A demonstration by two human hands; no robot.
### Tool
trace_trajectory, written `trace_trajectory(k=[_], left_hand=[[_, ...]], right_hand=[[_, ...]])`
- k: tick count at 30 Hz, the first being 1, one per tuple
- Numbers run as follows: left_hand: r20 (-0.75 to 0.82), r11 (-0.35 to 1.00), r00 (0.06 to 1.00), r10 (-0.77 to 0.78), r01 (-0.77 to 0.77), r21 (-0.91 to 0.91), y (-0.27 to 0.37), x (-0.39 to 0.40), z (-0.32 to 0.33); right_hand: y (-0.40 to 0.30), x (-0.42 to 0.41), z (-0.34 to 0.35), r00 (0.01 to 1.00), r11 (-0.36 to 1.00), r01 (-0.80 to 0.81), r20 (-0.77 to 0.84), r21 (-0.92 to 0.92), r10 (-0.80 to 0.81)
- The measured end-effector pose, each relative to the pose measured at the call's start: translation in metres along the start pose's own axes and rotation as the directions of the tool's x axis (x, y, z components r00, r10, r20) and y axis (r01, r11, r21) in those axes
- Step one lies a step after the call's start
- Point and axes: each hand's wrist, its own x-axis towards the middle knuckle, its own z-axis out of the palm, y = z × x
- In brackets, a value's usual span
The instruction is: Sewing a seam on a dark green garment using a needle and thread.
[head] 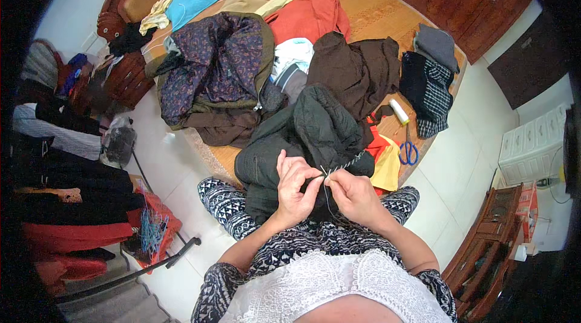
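Note:
A black garment lies bunched over the lap and the bed's edge. My left hand pinches its dark cloth between thumb and forefinger, the other fingers raised. Close beside it, my right hand has thumb and forefinger closed at the same spot, where white thread hangs down. Whether a needle is in those fingertips is too small to tell. A row of white stitches runs along the cloth's edge up to the right. Blue-handled scissors and a white thread spool lie to the right.
The wooden bed surface carries a brown garment, a patterned lined jacket, an orange-red cloth, a folded checked cloth and yellow fabric. Clothes and a black rail are at left; a wooden cabinet stands at right.

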Motion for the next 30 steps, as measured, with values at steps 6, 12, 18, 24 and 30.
trace_trajectory(k=[6, 12, 18, 24, 30], left_hand=[[-0.021, 0.999, 0.999, -0.042, 0.042, -0.013, 0.000, -0.004, 0.002], [-0.057, 0.997, 0.995, -0.079, 0.077, -0.026, -0.002, -0.006, 0.003], [-0.066, 0.997, 0.995, -0.068, 0.066, -0.034, -0.003, -0.006, 0.003], [-0.070, 0.998, 0.997, -0.043, 0.040, -0.041, -0.002, -0.005, 0.003], [-0.073, 0.999, 0.997, -0.038, 0.035, -0.040, 0.000, -0.005, 0.003]], right_hand=[[-0.003, -0.004, 0.000, 0.999, 0.998, 0.049, 0.012, 0.025, -0.049], [-0.012, -0.014, -0.006, 0.998, 1.000, -0.010, 0.069, 0.002, 0.010], [-0.012, -0.017, -0.004, 0.998, 0.999, -0.025, 0.066, 0.037, 0.023], [-0.008, -0.016, 0.000, 0.999, 1.000, -0.009, 0.039, 0.023, 0.008], [-0.005, -0.015, 0.001, 1.000, 1.000, 0.020, 0.008, 0.010, -0.020]])
